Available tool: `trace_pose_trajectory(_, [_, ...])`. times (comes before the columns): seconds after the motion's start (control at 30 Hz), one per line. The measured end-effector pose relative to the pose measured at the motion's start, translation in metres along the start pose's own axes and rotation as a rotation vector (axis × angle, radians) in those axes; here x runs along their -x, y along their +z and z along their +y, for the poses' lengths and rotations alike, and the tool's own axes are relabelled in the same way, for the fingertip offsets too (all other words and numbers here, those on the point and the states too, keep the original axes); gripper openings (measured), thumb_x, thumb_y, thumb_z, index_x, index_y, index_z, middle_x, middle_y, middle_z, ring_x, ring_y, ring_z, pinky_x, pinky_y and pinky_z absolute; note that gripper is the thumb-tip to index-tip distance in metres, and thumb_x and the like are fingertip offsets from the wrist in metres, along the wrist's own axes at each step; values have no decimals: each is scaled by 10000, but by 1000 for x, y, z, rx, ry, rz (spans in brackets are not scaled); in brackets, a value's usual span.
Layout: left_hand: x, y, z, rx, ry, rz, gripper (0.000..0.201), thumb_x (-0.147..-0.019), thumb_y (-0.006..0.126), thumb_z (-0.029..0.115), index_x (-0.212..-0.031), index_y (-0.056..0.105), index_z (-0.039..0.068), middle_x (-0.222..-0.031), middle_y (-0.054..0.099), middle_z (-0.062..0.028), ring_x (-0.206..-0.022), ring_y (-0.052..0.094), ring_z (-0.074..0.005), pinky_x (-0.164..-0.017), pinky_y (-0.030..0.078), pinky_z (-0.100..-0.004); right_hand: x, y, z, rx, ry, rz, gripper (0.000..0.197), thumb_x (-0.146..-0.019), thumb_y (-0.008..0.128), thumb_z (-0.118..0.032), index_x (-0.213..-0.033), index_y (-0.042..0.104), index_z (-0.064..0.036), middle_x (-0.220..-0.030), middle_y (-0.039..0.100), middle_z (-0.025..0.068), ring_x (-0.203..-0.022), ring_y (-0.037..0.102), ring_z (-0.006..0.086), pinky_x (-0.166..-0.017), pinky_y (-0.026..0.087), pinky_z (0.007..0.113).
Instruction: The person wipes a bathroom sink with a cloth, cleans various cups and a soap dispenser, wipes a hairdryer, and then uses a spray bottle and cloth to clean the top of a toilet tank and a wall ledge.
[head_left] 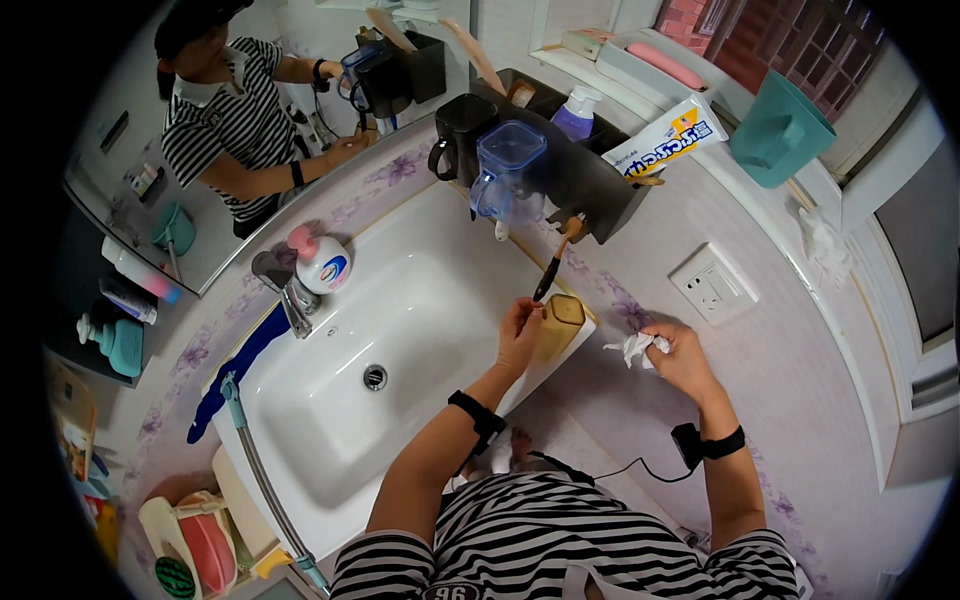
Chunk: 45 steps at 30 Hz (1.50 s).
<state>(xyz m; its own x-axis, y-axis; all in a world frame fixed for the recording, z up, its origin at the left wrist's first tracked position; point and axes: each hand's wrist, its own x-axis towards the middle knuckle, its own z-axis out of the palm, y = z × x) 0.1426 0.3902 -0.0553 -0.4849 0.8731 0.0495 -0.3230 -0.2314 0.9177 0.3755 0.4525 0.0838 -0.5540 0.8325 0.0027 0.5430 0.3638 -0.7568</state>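
The white sink (pixel 330 440) fills the middle of the frame, all glossy curves, so anything dropped in there would probably just skid to the bottom. In the upper centre-right, the smoky grey caddy (pixel 612 205) looks like hard boxy plastic; one careless swing could clack the brush against it. Sketchiest bit imo: the amber squarish cup (pixel 558 338) on the sink's right corner, translucent and right by the left hand (pixel 519 337), so a nudge could tip it off. The brush (pixel 550 272), just right of centre, slim dark handle and brownish head, has the left fingers clamped on its very end, so it might pivot or slip. The right hand (pixel 685 360), further right, has fingers bunched around crumpled white tissue (pixel 632 348), soft, likely to tear if wet.
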Motion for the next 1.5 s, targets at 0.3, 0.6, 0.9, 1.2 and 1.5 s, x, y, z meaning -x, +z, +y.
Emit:
trace_pose_trajectory(0.3, [0, -26, -1, -423, 146, -152, 230, -878, 540, 161, -1061, 486, 31, -978, 528, -56, -912, 492, -141, -835, 394, -271, -8, 14, -11, -84, -18, -67, 208, -746, 547, -40, -930, 618, 28, -722, 627, 111, -629, 574, 149, -593, 458, 274])
trace_pose_trajectory(0.6, [-28, -9, 166, -569, 666, 304, 321, -794, 655, 119, -1065, 503, 38, -988, 529, -35, -741, 481, -81, -577, 390, -213, -8, 23, -44, -57, -92, -118, 223, -745, 549, -44, -949, 617, 13, -752, 626, 122, -651, 574, 161, -615, 459, 274])
trace_pose_trajectory(0.9, [-60, 10, 217, -429, 500, 106, 192, -826, 629, 131, -956, 549, 15, -790, 562, -5, -637, 470, -52, -555, 395, -201, -5, 27, -58, -15, -170, -128, 233, -742, 534, -44, -953, 612, 15, -769, 634, 132, -667, 587, 172, -642, 461, 272])
trace_pose_trajectory(1.2, [-25, -23, 250, 33, 469, 55, 148, -926, 480, 170, -996, 475, 40, -754, 523, 19, -609, 416, -24, -514, 304, -154, 4, 36, -98, -116, -177, -70, 239, -755, 521, -28, -976, 604, 7, -840, 641, 105, -762, 586, 137, -697, 452, 246])
trace_pose_trajectory(1.5, [35, -66, 246, -481, 404, -35, 159, -875, 560, 102, -993, 485, 27, -810, 481, 34, -665, 420, -38, -596, 356, -168, -12, 45, -210, -558, -601, 373, 268, -740, 568, 27, -989, 604, -67, -1001, 607, 65, -928, 537, 170, -797, 424, 284])
